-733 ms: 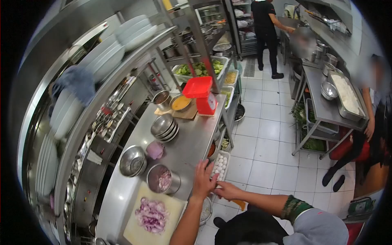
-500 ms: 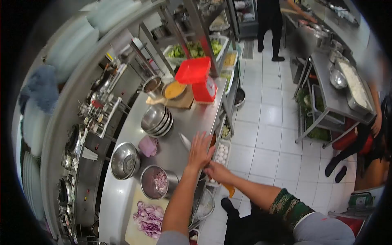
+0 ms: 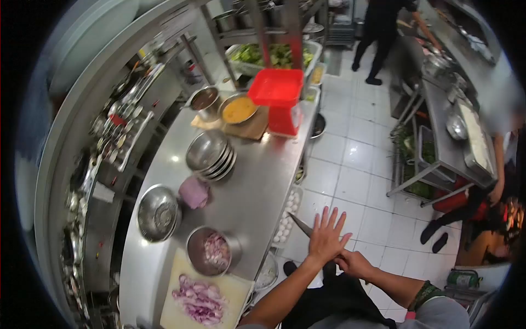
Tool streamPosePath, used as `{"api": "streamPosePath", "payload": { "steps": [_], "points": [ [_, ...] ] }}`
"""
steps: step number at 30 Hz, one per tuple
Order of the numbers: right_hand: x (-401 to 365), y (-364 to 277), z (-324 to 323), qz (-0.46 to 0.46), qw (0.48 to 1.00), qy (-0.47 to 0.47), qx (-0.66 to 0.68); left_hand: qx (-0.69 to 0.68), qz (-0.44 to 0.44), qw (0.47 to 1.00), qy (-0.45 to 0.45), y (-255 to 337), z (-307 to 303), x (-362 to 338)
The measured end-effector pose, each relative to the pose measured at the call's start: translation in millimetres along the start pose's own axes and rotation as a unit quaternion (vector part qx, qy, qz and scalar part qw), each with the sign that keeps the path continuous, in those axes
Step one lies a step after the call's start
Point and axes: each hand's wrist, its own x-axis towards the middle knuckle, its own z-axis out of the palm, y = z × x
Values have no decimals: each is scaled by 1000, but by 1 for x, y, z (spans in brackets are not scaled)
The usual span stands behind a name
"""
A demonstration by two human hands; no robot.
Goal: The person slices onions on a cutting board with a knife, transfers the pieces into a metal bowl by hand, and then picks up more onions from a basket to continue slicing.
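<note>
My right hand (image 3: 354, 264) is closed around the handle end of a knife; the handle itself is hidden in my fist. Its dark, pointed blade (image 3: 299, 223) sticks out past my left hand (image 3: 327, 237). That hand lies flat over the middle of the blade, its fingers stretched and spread. Both hands are beyond the edge of the steel counter (image 3: 241, 203), above the floor. On the counter are a cutting board (image 3: 174, 293) with sliced red onion (image 3: 200, 300) and a steel pot (image 3: 189, 249) holding more chopped onion (image 3: 216, 253).
Stacked steel bowls (image 3: 205, 151), a purple cloth (image 3: 194, 192) and a red scale (image 3: 284, 118) stand along the counter. A tray of eggs (image 3: 285, 227) sits below its edge. Across the tiled floor, a co-worker stands at the far end and another person is at the right beside a steel table (image 3: 433, 118).
Both hands have moved right with the knife, from over the counter edge to above the floor. The yellow piece seen below my right hand is out of sight. The view has shifted.
</note>
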Motion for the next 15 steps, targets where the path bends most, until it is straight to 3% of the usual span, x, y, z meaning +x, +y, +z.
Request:
{"api": "streamPosePath", "payload": {
  "steps": [1,2,3,5,6,7,9,15],
  "points": [
    [19,-15,-7,36,999,7,-35,-5,8,1000,-10,4,-10,6],
    [31,-29,-5,84,994,22,-64,7,-2,999,35,-16,-19,15],
    [62,-27,4,-34,988,143,-48,8,-2,996,87,-49,-32,38],
    [146,-23,15,-132,961,235,-68,85,-8,995,44,-109,-65,74],
    [172,-43,11,-98,963,231,-93,156,1,987,42,-147,-57,81],
    [195,-49,17,-133,932,294,-165,150,-91,984,-19,-162,-65,93],
    [198,-77,-1,-81,971,163,-156,169,-128,975,-70,-173,-69,99],
    [114,-20,46,-74,982,130,-111,145,-130,976,-95,-115,-25,20]
  ]
}}
